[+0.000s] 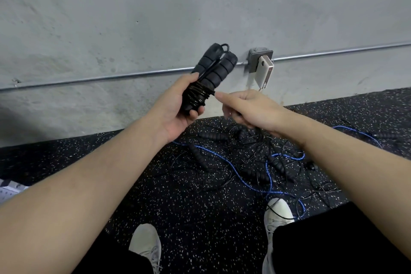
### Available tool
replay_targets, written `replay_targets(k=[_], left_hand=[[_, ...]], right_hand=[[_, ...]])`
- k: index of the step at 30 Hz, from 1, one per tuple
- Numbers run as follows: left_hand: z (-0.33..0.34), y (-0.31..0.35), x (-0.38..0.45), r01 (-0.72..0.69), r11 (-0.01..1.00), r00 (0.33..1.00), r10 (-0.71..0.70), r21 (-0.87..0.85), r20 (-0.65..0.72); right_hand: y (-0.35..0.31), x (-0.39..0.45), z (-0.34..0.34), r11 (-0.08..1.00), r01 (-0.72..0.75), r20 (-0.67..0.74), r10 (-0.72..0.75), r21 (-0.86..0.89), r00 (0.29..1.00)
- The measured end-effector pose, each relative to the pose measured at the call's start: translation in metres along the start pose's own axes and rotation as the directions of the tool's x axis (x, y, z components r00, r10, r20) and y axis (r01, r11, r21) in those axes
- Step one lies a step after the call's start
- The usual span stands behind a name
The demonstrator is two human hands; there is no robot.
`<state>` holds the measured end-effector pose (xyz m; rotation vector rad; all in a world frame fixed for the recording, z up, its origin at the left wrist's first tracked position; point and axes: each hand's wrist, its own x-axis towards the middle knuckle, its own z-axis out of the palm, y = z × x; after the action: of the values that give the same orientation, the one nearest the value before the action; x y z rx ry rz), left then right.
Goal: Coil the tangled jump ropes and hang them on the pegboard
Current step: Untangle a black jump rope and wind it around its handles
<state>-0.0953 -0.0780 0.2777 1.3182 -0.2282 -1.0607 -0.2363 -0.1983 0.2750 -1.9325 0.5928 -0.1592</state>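
We saw the left hand (178, 104) gripping the black handles (211, 69) at frame center, cord (199, 94) wound around them. The right hand (251, 109) pinched the cord's end just beside the coil. Tangled ropes (255, 162) lay on the floor (178, 196), lower right.

One cam on my head, wide-angle, looking fwd and down (close on my forearms), past them to the black speckled rubber floor (200, 211) and grey concrete wall (155, 6).
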Motion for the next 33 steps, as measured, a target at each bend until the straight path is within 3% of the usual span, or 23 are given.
replay_targets(k=[5, 9, 14, 19, 24, 27, 33], left_hand=[[-0.01, 0.013, 0.003, 0.033, 0.997, 0.999, -0.034, -0.076, -0.009], [-0.018, 0.019, 0.0, 0.055, 0.996, 0.994, -0.048, -0.067, 0.094], [-0.022, 0.022, -0.002, 0.061, 0.997, 0.976, -0.051, -0.044, 0.211], [-0.029, 0.023, 0.003, 0.061, 0.998, 0.952, -0.05, -0.028, 0.302], [-0.029, 0.019, -0.001, 0.0, 0.98, 0.902, -0.085, 0.198, 0.422], [-0.026, 0.016, -0.005, -0.013, 0.925, 0.895, -0.159, 0.379, 0.418], [-0.02, 0.004, -0.005, -0.111, 0.71, 0.885, -0.248, 0.696, 0.394]], right_hand=[[0.014, 0.004, -0.011, 0.995, 0.048, 0.082, -0.055, 0.085, 0.995], [0.02, 0.004, -0.015, 0.984, 0.052, 0.177, -0.083, 0.172, 0.981], [0.021, 0.004, -0.02, 0.997, 0.022, 0.142, -0.032, 0.07, 0.989], [0.027, 0.007, -0.023, 0.986, -0.002, 0.305, -0.05, 0.168, 0.951], [0.025, 0.006, -0.018, 0.999, -0.033, 0.202, 0.039, -0.034, 0.979], [0.028, 0.007, -0.023, 0.988, -0.025, 0.096, 0.04, -0.15, 0.995], [0.029, 0.015, -0.019, 0.989, -0.134, 0.066, 0.139, -0.068, 0.988]])
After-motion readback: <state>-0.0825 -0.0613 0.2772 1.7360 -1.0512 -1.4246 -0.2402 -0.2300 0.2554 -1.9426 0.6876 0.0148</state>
